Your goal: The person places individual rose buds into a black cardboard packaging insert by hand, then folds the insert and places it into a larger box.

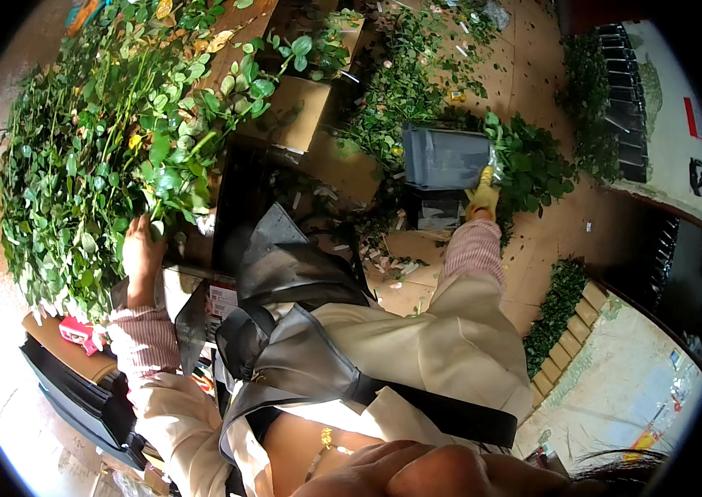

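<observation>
A large heap of leafy green stems (pixel 96 155) lies on a wooden table at the left. My left hand (pixel 143 248), bare, reaches into the lower right edge of this heap; leaves cover its fingertips, so its grip cannot be told. My right hand (pixel 483 196), in a yellow glove, is stretched out at the right, at the edge of a dark grey plastic-like container or stack (pixel 447 158). Its fingers touch the clear wrap around a bunch of leafy stems (pixel 531 164); whether they close on it is unclear.
Cut leaves and stem pieces (pixel 401 81) litter the tiled floor. Cardboard pieces (pixel 295 115) lie beside the table. A pink tool or dispenser (pixel 80 334) and black folded sheets or boxes (pixel 77 404) sit at lower left. Bunches in cardboard sleeves (pixel 565 341) line a whitish table at lower right.
</observation>
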### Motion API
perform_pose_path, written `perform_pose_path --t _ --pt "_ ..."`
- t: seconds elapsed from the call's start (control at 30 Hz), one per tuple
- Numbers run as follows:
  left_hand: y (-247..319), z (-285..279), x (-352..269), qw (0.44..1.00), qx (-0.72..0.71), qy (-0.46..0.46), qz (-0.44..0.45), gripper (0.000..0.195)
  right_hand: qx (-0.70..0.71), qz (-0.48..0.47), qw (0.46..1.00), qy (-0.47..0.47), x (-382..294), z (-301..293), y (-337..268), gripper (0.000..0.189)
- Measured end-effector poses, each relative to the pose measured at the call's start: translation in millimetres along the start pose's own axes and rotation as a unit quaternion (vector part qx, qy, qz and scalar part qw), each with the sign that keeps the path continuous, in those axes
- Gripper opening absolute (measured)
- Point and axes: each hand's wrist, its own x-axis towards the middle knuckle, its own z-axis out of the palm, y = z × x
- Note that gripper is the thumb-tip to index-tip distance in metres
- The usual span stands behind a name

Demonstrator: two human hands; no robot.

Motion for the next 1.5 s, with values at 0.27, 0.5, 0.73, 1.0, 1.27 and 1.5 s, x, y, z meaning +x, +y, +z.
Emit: perform_pose_path --t 0.27,0.5,0.73,1.0,1.27,1.5 --pt "-15 -84 13 0.966 0.126 0.214 0.069 0.029 -0.427 -0.106 0.835 -0.331 -2 58 43 0.083" --pt "-125 -19 -14 0.955 -0.276 -0.016 -0.109 0.051 -0.495 -0.431 0.5 -0.565 -248 129 5 0.069" --pt "-43 -62 23 0.956 -0.166 0.2 -0.134 0.113 -0.405 -0.565 0.419 -0.584 -354 131 -90 0.059" --pt "-41 -107 -101 0.912 -0.11 0.394 -0.038 0.064 -0.198 -0.55 0.289 -0.758 -584 94 -182 0.045" --pt "-226 -93 -350 0.766 0.175 0.4 -0.471 0.06 -0.086 -0.611 -0.082 -0.783 -701 59 -96 0.043" --pt "-333 -46 -525 0.63 0.249 0.222 -0.702 0.072 -0.321 -0.669 -0.114 -0.661 -723 45 -89 0.054"
